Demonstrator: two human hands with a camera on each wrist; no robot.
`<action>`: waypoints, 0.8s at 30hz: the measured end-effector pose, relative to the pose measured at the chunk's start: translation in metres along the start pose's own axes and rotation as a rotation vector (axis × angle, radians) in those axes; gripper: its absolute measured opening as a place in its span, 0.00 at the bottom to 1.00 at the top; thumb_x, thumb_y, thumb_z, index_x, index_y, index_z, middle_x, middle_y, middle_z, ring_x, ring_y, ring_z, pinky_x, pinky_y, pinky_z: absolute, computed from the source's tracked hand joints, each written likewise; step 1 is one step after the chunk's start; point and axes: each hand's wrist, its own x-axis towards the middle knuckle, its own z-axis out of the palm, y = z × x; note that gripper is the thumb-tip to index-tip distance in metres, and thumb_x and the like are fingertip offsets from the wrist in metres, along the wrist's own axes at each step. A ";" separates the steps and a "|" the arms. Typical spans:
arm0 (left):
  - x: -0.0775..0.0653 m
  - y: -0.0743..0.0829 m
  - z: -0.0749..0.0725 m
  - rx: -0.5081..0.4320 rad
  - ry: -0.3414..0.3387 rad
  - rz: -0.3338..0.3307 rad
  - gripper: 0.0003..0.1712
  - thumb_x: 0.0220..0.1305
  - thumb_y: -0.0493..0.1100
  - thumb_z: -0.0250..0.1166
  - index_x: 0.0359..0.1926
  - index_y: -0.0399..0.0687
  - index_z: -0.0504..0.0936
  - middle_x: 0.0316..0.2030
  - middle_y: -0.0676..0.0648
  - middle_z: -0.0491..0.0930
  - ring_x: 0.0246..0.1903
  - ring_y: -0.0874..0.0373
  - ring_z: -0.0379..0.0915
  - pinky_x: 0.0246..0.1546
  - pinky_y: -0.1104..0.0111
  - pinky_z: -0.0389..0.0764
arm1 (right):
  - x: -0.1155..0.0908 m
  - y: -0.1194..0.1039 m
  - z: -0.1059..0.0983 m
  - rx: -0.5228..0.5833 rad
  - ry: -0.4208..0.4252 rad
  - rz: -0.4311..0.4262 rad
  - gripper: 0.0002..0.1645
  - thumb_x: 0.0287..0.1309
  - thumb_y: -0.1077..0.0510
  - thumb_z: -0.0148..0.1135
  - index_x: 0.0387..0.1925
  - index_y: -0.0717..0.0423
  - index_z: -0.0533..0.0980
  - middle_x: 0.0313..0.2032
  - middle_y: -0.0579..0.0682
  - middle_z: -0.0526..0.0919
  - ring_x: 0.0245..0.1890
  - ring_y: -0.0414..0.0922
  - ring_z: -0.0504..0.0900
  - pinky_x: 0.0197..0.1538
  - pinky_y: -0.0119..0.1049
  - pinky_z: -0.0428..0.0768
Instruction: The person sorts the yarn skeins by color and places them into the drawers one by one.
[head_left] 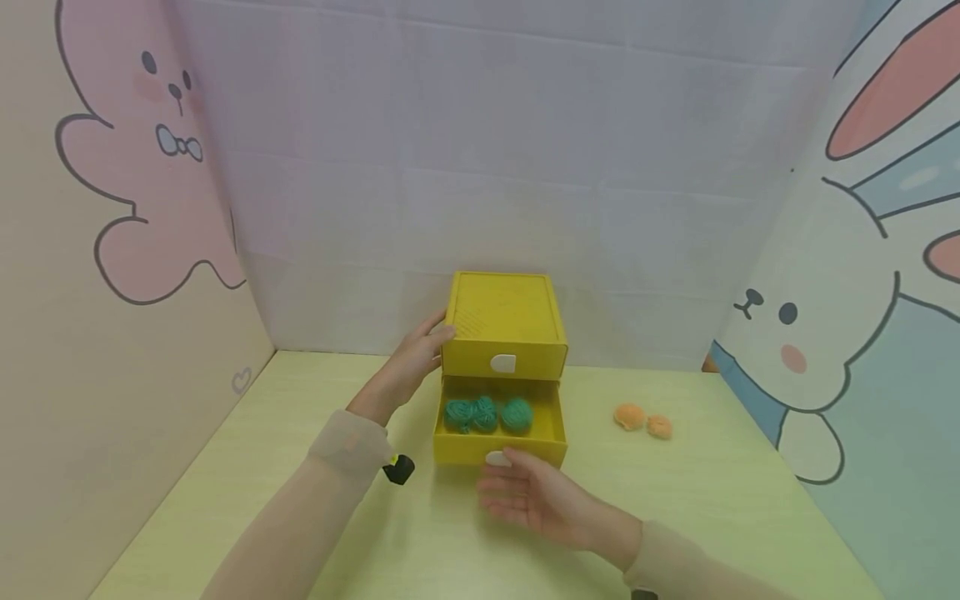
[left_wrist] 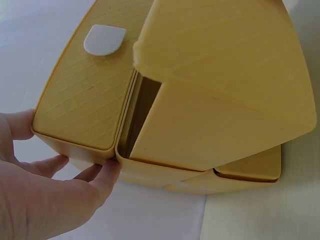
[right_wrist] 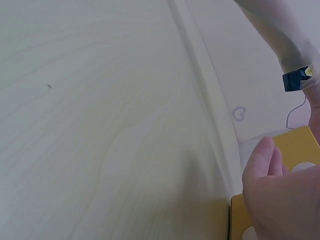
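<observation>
A yellow drawer box (head_left: 506, 308) stands against the back cloth. Its upper drawer (head_left: 472, 361) is closed, while a lower drawer (head_left: 457, 452) is pulled out and holds several green yarn balls (head_left: 517, 414). My left hand (head_left: 408, 367) touches the box's left side near the top; in the left wrist view, the fingertips (left_wrist: 107, 172) rest against its edge and side. My right hand (head_left: 543, 500) is at the pulled-out drawer's front, thumb beside the white tab (head_left: 497, 458), other fingers extended below it. In the right wrist view, that hand (right_wrist: 285, 200) partly hides the yellow fronts.
Two small orange items (head_left: 629, 416) lie on the table (head_left: 360, 550) right of the box. White cloth (head_left: 480, 167) hangs behind, and side panels bear a pink animal (head_left: 153, 183) and a white rabbit (head_left: 817, 308). A small black device (head_left: 400, 469) is on my left wrist.
</observation>
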 end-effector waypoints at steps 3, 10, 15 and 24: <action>0.001 -0.001 0.000 0.002 -0.002 0.002 0.37 0.85 0.53 0.51 0.86 0.62 0.50 0.84 0.50 0.50 0.81 0.44 0.53 0.82 0.45 0.53 | 0.005 -0.002 -0.004 -0.013 0.004 -0.015 0.40 0.80 0.39 0.53 0.72 0.68 0.67 0.65 0.64 0.80 0.62 0.57 0.83 0.69 0.47 0.81; 0.004 -0.003 -0.002 0.008 -0.014 0.005 0.37 0.85 0.54 0.50 0.87 0.61 0.49 0.84 0.49 0.49 0.81 0.42 0.53 0.82 0.46 0.54 | 0.014 -0.005 -0.009 -0.035 0.011 -0.031 0.42 0.80 0.39 0.53 0.74 0.70 0.65 0.68 0.67 0.77 0.65 0.59 0.81 0.70 0.47 0.80; 0.004 -0.004 -0.004 0.016 -0.014 0.011 0.37 0.85 0.54 0.49 0.87 0.60 0.48 0.84 0.49 0.49 0.81 0.42 0.53 0.82 0.46 0.54 | 0.021 -0.007 -0.011 -0.041 0.018 -0.039 0.42 0.81 0.39 0.51 0.74 0.70 0.65 0.67 0.66 0.78 0.64 0.58 0.82 0.69 0.46 0.81; 0.006 -0.005 -0.004 0.014 -0.005 0.005 0.37 0.85 0.54 0.50 0.87 0.60 0.49 0.84 0.49 0.50 0.80 0.42 0.54 0.82 0.46 0.54 | 0.039 -0.016 -0.018 -0.080 0.028 -0.067 0.43 0.82 0.38 0.49 0.76 0.70 0.63 0.71 0.69 0.73 0.66 0.57 0.81 0.70 0.46 0.80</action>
